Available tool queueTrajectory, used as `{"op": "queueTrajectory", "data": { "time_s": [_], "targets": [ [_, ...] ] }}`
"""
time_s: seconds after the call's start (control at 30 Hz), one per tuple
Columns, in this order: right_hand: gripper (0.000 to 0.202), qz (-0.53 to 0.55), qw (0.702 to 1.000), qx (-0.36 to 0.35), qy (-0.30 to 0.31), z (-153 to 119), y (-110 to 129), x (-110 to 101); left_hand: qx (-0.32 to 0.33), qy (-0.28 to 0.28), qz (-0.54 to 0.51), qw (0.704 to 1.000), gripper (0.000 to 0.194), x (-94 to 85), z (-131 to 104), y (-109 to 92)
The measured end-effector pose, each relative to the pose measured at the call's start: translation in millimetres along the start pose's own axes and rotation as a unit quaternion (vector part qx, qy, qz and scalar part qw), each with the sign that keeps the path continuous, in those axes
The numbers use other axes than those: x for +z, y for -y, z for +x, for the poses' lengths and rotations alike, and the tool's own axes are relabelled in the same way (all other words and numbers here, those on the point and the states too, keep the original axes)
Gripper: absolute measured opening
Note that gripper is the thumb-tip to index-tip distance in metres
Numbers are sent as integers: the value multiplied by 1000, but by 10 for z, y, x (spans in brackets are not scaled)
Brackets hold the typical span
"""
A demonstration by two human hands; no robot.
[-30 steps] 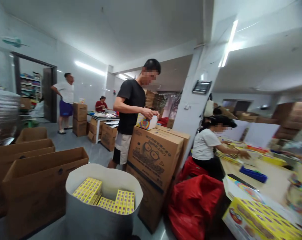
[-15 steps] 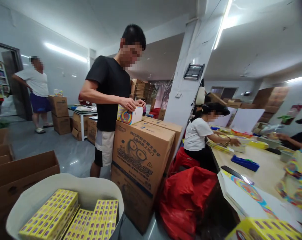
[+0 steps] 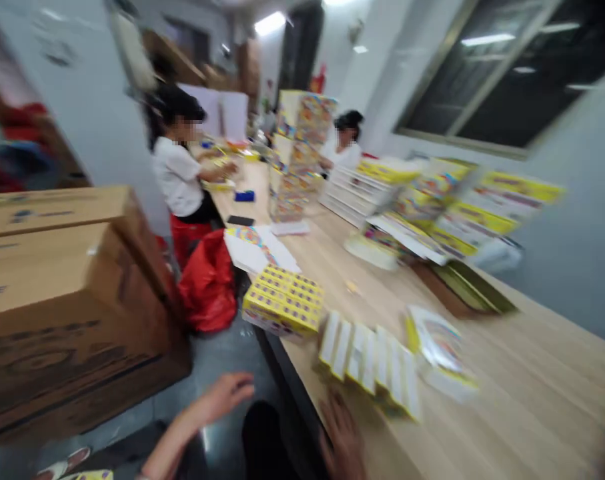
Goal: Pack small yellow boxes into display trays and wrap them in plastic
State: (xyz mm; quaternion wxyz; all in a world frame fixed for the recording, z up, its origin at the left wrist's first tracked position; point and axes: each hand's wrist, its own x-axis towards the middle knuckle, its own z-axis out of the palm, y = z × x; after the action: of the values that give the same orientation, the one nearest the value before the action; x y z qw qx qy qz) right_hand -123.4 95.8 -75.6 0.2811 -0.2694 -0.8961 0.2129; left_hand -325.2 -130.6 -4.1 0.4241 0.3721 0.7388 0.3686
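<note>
My left hand (image 3: 226, 396) hangs over the floor left of the table, fingers stretched out and holding nothing. Fingers spread, my right hand (image 3: 343, 437) is at the near edge of the wooden table (image 3: 487, 407); blur hides whether it touches the wood. Just beyond it lies a row of slim white-and-yellow boxes (image 3: 369, 360). A block of yellow boxes (image 3: 283, 300) packed together sits at the table's left edge. To the right of the row is a white-and-yellow package (image 3: 439, 350) with a shiny, colourful top.
Large cardboard cartons (image 3: 82, 320) stand at the left, and a red bag (image 3: 209, 283) rests between them and the table. Further along are white printed sheets (image 3: 259, 247), a tall stack of colourful boxes (image 3: 297, 157) and white trays (image 3: 355, 193). Two people sit at the table.
My view has swung right, from the white tub and a standing person to the table. Both my hands have come into sight.
</note>
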Motion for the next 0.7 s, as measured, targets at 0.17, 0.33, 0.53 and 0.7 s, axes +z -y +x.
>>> {"op": "queueTrajectory", "data": {
  "time_s": [0.17, 0.33, 0.53, 0.7],
  "targets": [
    [30, -22, 999, -32, 10, -738, 18, -470, 7, -27, 18, 999, 69, -173, 391, -879],
    [25, -54, 989, 92, -104, -1007, 107, -895, -10, 38, 7, 999, 78, 269, 698, -1441],
    [67, 57, 915, 334, -220, -103, -535, -1599, -82, -24, -9, 996, 87, 759, 1395, -1526],
    [71, 197, 881, 410, -128, 643, -998, -1506, -60, -53, -18, 997, 78, 880, 1786, -1522]
  ]
}}
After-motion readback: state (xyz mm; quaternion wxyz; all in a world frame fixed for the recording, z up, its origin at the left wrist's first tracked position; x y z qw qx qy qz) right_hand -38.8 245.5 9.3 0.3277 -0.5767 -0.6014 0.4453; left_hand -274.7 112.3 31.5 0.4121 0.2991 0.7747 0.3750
